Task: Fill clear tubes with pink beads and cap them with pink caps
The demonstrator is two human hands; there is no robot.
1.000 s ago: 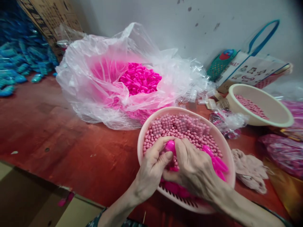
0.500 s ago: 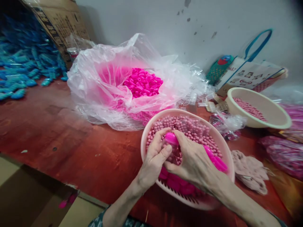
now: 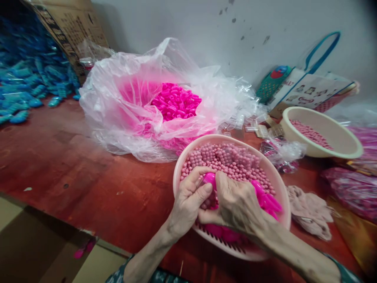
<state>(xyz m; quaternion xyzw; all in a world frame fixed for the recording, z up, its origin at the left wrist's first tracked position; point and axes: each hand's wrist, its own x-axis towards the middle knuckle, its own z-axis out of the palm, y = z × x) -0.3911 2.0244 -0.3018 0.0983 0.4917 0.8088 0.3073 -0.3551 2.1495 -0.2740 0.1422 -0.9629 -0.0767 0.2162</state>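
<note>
Background of the work area, as I observe it remotely through the head view. A smooth, pale blue-grey wall (image 3: 188,27) closes off the rear; irregular dark spots (image 3: 266,39) mark its upper part. Against it I see a tall brown cardboard box (image 3: 78,29) with dark printed lettering, at left, and a white printed tote bag (image 3: 313,92) with a blue handle, leaning at right. The reddish-brown, scuffed tabletop (image 3: 67,161) extends before the wall, its front edge running obliquely. Below, I distinguish flat pale-yellow surfaces (image 3: 98,263) beside deep brown shadow. Illumination is soft, leaving a dull sheen on the tabletop.
</note>
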